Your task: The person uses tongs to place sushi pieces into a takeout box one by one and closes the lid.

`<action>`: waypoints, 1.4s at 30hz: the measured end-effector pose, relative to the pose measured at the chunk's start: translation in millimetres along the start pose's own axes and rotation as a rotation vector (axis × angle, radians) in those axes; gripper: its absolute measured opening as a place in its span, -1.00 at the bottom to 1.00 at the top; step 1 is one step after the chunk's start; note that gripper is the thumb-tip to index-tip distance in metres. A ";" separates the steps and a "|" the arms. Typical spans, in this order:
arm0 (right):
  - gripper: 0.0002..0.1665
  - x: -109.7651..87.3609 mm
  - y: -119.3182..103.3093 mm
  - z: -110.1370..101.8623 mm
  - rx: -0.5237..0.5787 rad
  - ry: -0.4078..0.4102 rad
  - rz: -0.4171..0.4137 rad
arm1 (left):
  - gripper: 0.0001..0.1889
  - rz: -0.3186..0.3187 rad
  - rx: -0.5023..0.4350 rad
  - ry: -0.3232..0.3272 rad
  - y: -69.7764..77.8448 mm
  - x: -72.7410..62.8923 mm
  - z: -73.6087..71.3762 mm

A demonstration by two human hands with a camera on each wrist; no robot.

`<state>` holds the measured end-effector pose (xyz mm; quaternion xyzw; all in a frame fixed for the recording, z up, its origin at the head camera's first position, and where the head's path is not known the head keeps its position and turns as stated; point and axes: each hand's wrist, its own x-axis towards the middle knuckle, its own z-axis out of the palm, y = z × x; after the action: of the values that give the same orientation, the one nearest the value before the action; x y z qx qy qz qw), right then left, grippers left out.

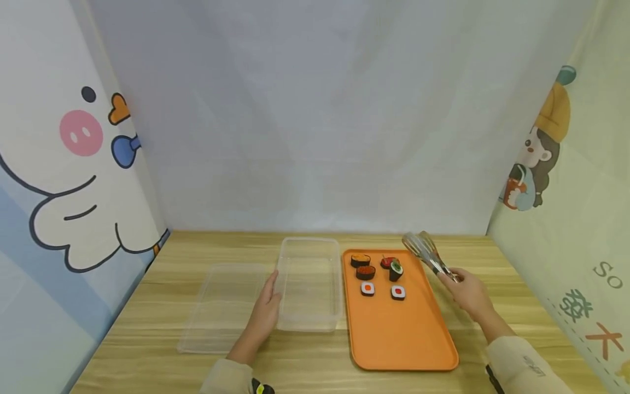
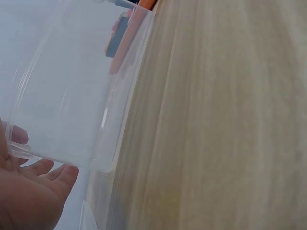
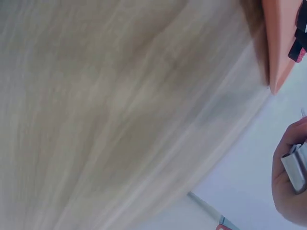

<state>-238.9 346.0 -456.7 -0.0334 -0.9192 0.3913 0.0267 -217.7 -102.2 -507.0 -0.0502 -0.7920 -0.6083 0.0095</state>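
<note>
My left hand (image 1: 266,312) grips the left side of a clear plastic box (image 1: 310,284). In the left wrist view its thumb and fingers (image 2: 67,177) lie on either side of the box's edge. My right hand (image 1: 470,293) holds metal tongs (image 1: 427,253) by the handle end, their heads spread and pointing over the far right corner of an orange tray (image 1: 398,339). On the tray sit several sushi pieces: two rolls (image 1: 367,288) in front, a green-topped cone roll (image 1: 396,271), a red-topped piece (image 1: 388,262) behind it, and orange- and red-topped boat pieces (image 1: 365,272) at left.
A flat clear plastic lid (image 1: 221,312) lies on the wooden table (image 1: 162,306) left of the box. A pale curtain (image 1: 315,120) hangs behind the table, with cartoon-printed cloths (image 1: 83,191) at both sides.
</note>
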 end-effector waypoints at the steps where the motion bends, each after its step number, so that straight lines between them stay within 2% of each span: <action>1: -0.23 0.0 -1.2 -1.3 0.003 -0.013 -0.025 | -0.43 -0.005 -0.001 0.000 0.0 -0.2 0.2; 8: -0.36 -3.0 3.4 -12.2 -0.068 -0.125 -0.150 | -0.43 -0.009 0.006 0.027 0.4 -0.5 0.7; 13: -0.41 -3.4 10.0 -20.6 -0.093 -0.196 -0.211 | -0.43 -0.010 0.006 0.028 0.8 -0.9 0.9; 20: -0.38 0.2 14.6 -27.2 -0.099 -0.284 -0.261 | -0.43 -0.010 0.003 0.031 3.7 -2.7 0.7; 24: -0.39 3.7 17.4 -27.7 -0.132 -0.307 -0.288 | -0.43 -0.009 0.010 0.040 5.8 -3.4 0.8; 28: -0.35 5.3 19.7 -26.4 -0.162 -0.320 -0.277 | -0.43 -0.014 0.003 0.033 5.7 -4.5 0.7; 32: -0.30 4.2 19.4 -24.5 -0.183 -0.314 -0.261 | -0.43 -0.011 -0.003 0.023 4.0 -4.6 0.9; 42: -0.33 4.3 19.1 -24.3 -0.222 -0.275 -0.277 | -0.43 -0.021 0.013 0.029 2.4 -4.3 0.9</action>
<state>-240.5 377.0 -453.5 0.1439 -0.9476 0.2810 -0.0493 -213.1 -101.1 -505.2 -0.0330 -0.7961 -0.6041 0.0147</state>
